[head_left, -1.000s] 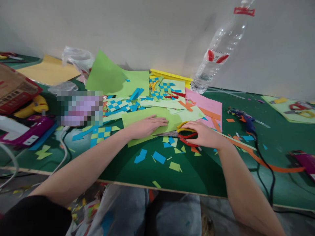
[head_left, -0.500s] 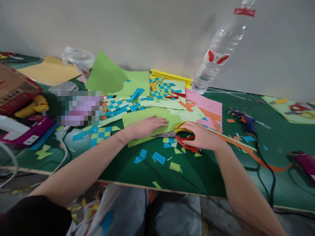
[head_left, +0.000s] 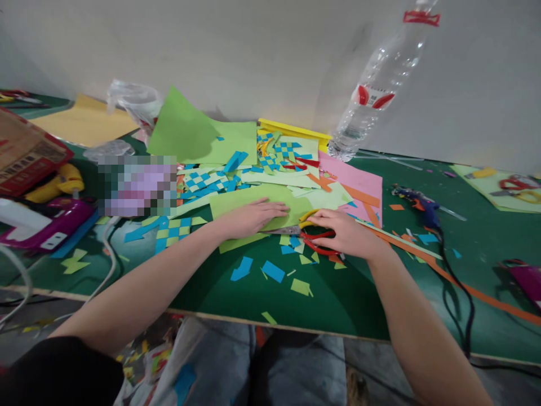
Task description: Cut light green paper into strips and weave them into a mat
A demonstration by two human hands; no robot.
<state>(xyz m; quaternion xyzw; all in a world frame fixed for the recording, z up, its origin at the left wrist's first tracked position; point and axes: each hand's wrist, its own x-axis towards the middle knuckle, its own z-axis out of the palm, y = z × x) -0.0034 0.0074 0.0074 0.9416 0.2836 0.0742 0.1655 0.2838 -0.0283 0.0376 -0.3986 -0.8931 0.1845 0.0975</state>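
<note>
1 clear plastic bottle (head_left: 372, 97), 1 blue glue gun (head_left: 428, 214)

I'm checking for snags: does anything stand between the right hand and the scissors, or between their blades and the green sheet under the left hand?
Nothing visible does. The right hand holds the scissors by the handles, and the blades reach the green sheet. The left hand lies on it, close to the blades.
</note>
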